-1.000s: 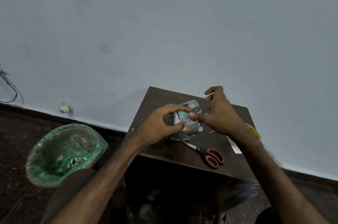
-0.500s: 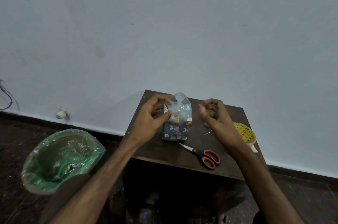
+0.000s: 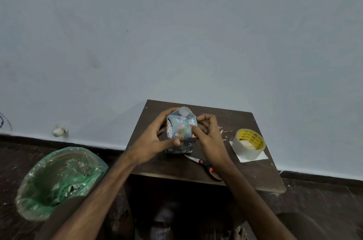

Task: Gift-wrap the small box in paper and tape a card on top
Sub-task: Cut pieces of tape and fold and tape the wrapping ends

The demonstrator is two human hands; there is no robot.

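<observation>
The box (image 3: 180, 131) stands on end on the left half of the table (image 3: 235, 171), long axis upright, directly between the left hand (image 3: 155, 137), which grips its left side, and the right hand (image 3: 208, 133), which pinches its right edge.

Tape roll (image 3: 249, 144) and scissors (image 3: 205, 165) crowd the table (image 3: 235, 120) at right — far strip open.

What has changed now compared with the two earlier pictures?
The right hand, which had let go and drawn off to the right half a second ago, is back on the wrapped box, thumb on its front. The left hand still holds it upright on the table. The scissors, tape roll and bin stayed put.
</observation>
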